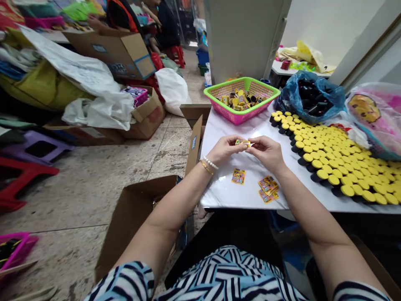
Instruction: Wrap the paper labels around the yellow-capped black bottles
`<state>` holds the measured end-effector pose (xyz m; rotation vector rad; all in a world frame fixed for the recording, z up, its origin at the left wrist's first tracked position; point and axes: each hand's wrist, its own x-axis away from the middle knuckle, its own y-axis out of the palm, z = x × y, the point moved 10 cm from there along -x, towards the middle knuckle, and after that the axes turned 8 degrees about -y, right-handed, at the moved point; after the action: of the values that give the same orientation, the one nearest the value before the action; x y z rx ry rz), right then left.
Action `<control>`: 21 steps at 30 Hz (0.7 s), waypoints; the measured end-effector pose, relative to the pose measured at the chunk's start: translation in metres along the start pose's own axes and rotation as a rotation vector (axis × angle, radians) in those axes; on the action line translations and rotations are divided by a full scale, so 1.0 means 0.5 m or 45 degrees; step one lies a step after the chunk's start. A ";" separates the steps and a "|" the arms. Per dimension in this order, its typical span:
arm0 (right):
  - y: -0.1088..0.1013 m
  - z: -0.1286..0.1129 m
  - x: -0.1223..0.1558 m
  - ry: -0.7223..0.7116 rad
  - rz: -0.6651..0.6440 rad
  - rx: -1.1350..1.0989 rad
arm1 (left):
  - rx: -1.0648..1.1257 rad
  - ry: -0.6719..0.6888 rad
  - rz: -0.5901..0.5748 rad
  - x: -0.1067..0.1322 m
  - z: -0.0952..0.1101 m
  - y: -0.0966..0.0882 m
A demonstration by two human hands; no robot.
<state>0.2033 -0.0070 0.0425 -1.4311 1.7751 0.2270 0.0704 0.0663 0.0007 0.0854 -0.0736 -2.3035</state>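
My left hand [223, 149] and my right hand [267, 152] meet over the white table [225, 190], both pinching a small yellow printed sticker [243, 143] between the fingertips. Just below the hands one loose sticker [238, 176] lies flat, and a small pile of stickers [268, 189] lies to its right. A wide block of black pieces with yellow tops [338, 161] covers the table right of my right hand.
A green and pink basket [241, 115] of small yellow items stands at the table's far edge. A blue bag of black parts [310, 98] lies beside it. Open cardboard boxes [134, 225] sit on the floor at left. People sit far back.
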 end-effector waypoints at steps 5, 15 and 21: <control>0.009 -0.015 -0.004 -0.020 -0.130 -0.039 | 0.165 -0.166 -0.045 0.001 -0.023 0.004; 0.040 0.056 0.016 0.474 -0.194 -0.599 | 0.347 -0.369 -0.182 0.013 -0.045 0.026; 0.050 0.086 0.028 0.578 -0.060 -0.657 | 0.342 -0.497 -0.122 0.015 -0.064 0.021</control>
<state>0.2015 0.0170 -0.0032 -2.0122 2.1417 0.3788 0.0759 0.0532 -0.0309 -0.2293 -0.5893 -2.3637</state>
